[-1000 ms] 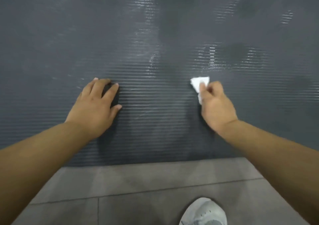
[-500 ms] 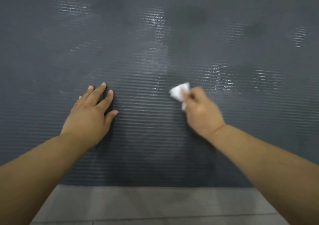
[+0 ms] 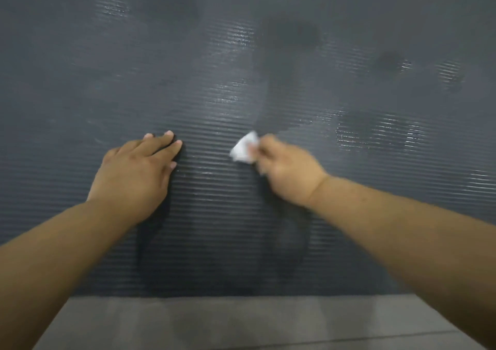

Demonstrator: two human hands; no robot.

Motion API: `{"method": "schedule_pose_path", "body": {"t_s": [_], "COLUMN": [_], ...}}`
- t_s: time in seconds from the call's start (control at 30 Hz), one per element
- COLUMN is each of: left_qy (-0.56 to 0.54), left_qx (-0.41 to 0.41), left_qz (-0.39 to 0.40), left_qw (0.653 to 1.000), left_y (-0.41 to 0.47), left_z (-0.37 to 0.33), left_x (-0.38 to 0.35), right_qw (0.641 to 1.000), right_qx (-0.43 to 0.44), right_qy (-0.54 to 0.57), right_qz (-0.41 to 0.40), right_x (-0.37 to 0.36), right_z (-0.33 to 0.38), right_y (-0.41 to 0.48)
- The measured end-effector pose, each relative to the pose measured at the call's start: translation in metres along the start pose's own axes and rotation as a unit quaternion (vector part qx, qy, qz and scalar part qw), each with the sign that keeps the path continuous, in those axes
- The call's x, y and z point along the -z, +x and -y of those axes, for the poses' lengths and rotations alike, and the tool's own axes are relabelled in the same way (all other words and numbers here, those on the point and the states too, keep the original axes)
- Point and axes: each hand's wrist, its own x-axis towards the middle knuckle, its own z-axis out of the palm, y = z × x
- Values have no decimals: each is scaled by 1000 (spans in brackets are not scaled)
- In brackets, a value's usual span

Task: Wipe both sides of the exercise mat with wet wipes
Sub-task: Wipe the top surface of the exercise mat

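Pressure is what this stroke needs. Your right hand (image 3: 284,172) has its fingers curled round a small crumpled white wet wipe (image 3: 244,148), which pokes out ahead of the knuckles and touches the dark grey ribbed exercise mat (image 3: 241,81). The hand is blurred, so I judge it mid-sweep. Your left hand (image 3: 134,172) lies flat with straight fingers on the mat, just left of the wipe, holding nothing and bracing the surface.

The mat lies spread under both hands, and its near edge meets the grey tiled floor (image 3: 214,320) back behind your wrists. Glossy wet streaks (image 3: 375,132) show beyond and to the right of the right hand. The ribs between your two hands and back toward your wrists look duller, so that strip probably needs passes.

Run the wipe along the ribs rather than across them, so moisture reaches the grooves, and overlap each pass. The wipe is bunched small; opening it under flatter fingers would cover more. Plant the left palm firmly so the mat cannot creep. Only one face shows here; whether the other is done I cannot tell.
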Motion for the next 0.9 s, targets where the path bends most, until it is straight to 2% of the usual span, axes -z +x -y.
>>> {"method": "schedule_pose_path", "body": {"t_s": [0.07, 0.13, 0.2, 0.27, 0.3, 0.37, 0.43, 0.47, 0.5, 0.53, 0.6, 0.63, 0.7, 0.73, 0.77, 0.83, 0.9], "left_qy": [2, 17, 27, 31, 29, 24, 38, 42, 45, 47, 53, 58, 65, 62, 61, 53, 38], "left_qx": [-8, -13, 15, 34, 45, 69, 68, 68, 71, 76, 86, 88, 93, 95, 96, 101, 98], "left_qz": [-9, -23, -27, -20, 1, 65, 97, 104, 111, 121, 133, 134, 135, 131, 129, 129, 119], "left_qw": [1000, 1000, 999, 999, 999, 995, 992, 991, 990, 989, 986, 985, 984, 985, 985, 985, 987], "left_y": [3, 8, 14, 24, 29, 38, 43, 43, 43, 43, 44, 45, 45, 44, 43, 43, 43], "left_z": [5, 5, 1, -4, -6, -6, -4, -3, -3, -3, -5, -7, -10, -12, -12, -12, -10], "left_x": [2, 3, 4, 4, 4, 2, 0, 1, 2, 4, 6, 5, 5, 4, 4, 5, 8], "right_qw": [985, 942, 913, 930, 954, 993, 996, 993, 994, 998, 992, 978, 926, 907, 901, 926, 975], "right_qx": [-163, -329, -405, -365, -294, -87, 70, 108, 105, 54, -91, -183, -370, -418, -429, -372, -213], "right_qy": [-52, -51, -16, 3, 12, 48, 56, 42, 36, 37, -28, -51, -34, -10, 10, 40, 57], "right_qz": [-33, -40, -33, -37, -55, -68, 0, 6, 3, -4, -78, -86, -64, -60, -62, -58, -7], "right_x": [11, 25, 26, 17, 10, -3, -6, -6, -4, 3, 13, 20, 33, 33, 32, 22, 11], "right_z": [-56, -86, -78, -44, -25, 10, 20, 12, -1, -17, -63, -85, -106, -102, -88, -50, -4], "right_y": [4, 7, 16, 26, 30, 33, 34, 34, 35, 36, 38, 38, 44, 51, 60, 77, 87]}}
